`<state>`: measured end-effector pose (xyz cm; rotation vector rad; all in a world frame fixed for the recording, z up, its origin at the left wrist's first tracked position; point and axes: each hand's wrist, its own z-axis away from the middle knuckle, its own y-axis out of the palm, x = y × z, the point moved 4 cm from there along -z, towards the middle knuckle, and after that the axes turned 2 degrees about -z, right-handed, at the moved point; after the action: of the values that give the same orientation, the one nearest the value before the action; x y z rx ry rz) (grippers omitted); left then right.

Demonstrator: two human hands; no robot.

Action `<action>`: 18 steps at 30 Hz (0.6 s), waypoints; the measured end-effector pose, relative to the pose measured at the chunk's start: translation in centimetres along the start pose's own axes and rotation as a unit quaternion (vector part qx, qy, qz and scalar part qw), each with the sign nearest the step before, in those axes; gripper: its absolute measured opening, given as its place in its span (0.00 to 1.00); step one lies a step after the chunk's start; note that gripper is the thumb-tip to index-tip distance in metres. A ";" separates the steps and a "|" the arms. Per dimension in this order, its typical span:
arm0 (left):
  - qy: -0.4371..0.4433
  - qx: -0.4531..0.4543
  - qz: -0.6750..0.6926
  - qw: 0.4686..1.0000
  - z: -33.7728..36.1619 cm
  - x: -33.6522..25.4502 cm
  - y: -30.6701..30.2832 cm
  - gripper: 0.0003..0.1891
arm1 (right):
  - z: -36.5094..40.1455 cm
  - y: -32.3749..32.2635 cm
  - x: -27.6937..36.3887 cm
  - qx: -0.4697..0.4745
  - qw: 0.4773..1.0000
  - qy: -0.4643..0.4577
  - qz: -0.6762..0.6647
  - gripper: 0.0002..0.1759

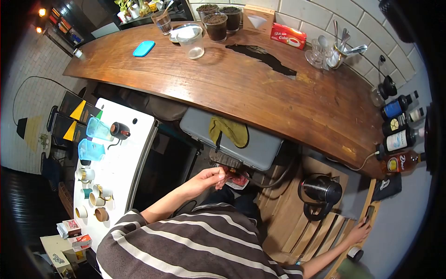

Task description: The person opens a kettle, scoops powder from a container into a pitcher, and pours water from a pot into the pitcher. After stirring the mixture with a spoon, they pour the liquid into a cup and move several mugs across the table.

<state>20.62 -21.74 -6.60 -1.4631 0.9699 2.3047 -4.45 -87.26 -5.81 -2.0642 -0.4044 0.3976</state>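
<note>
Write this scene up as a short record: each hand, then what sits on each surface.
left hand: fingers curled; whether it holds anything is unclear
right hand: reaching to a narrow dark object; grip unclear
wooden counter: blue lid, red box, cutlery holder
gray case: olive cloth on top
slatted wood: black kettle
white surface: cups, two blue containers

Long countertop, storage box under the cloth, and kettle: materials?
Countertop: likely varnished wood; brown grain, glossy highlights. Storage box: probably gray plastic, satin; smooth, molded-looking rim. Electric kettle: dark, shiny body, glass or plastic, can't tell; handle looks like black plastic.
</note>
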 end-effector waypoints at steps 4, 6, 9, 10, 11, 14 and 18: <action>-0.007 -0.012 0.029 0.999 -1.1 0.0 0.6 0.15 | -0.2 0.2 -2.3 0.028 0.970 -0.113 -0.212 0.21; -0.012 -0.022 0.042 0.999 -2.1 -0.5 1.3 0.15 | -0.1 0.8 -3.2 0.012 0.964 -0.135 -0.230 0.20; -0.006 -0.005 0.040 0.999 -4.2 -0.5 2.5 0.15 | 0.2 1.1 -3.1 -0.004 0.966 -0.125 -0.228 0.19; -0.008 -0.001 0.036 0.999 -4.9 -0.3 2.9 0.15 | 0.3 0.5 -2.7 -0.004 0.973 -0.096 -0.210 0.19; -0.015 0.006 0.036 0.999 -5.6 -0.3 3.5 0.15 | 0.4 -0.1 -2.1 -0.002 0.975 -0.090 -0.203 0.19; -0.035 0.030 0.030 0.999 -7.0 -0.3 4.8 0.15 | 0.5 -2.3 0.5 -0.010 0.980 -0.035 -0.196 0.19; -0.033 0.040 -0.034 0.998 -8.7 0.5 6.1 0.15 | 0.7 -6.3 4.5 -0.074 0.984 -0.012 -0.164 0.17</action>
<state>23.38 -31.98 -6.96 -1.3593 0.9674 2.2242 -1.51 -81.73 -1.17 -2.0888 -0.7959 0.1973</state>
